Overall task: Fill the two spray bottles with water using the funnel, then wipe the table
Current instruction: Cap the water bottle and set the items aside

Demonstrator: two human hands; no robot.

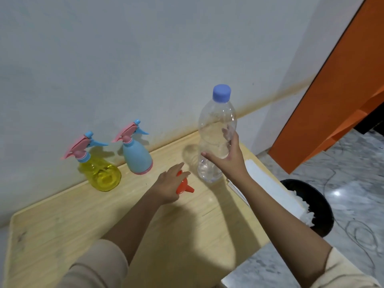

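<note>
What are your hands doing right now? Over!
Left hand on orange funnel, grip unclear. Right hand grips water bottle, cap on. Yellow spray bottle, blue spray bottle: spray heads on. Nothing blocking them.
</note>
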